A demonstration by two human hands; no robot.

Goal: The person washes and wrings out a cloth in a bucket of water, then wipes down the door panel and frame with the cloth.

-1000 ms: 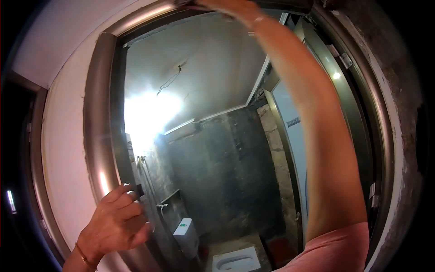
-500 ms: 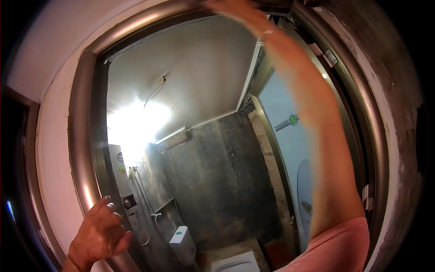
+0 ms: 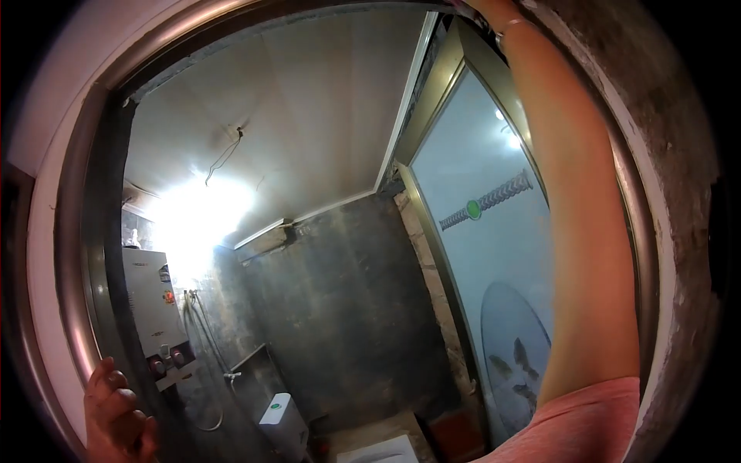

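The right hand [image 3: 498,11] has moved along the door frame [image 3: 75,293] to one o'clock, putting its reach near the door [image 3: 486,255]; its fingers can't be read. At eight, the left hand [image 3: 120,409] has curled fingers, contents unclear.

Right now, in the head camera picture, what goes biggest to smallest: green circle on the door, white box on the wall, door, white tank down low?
As they look there, largest to smallest:
1. Door
2. White box on the wall
3. White tank, partly cut off
4. Green circle
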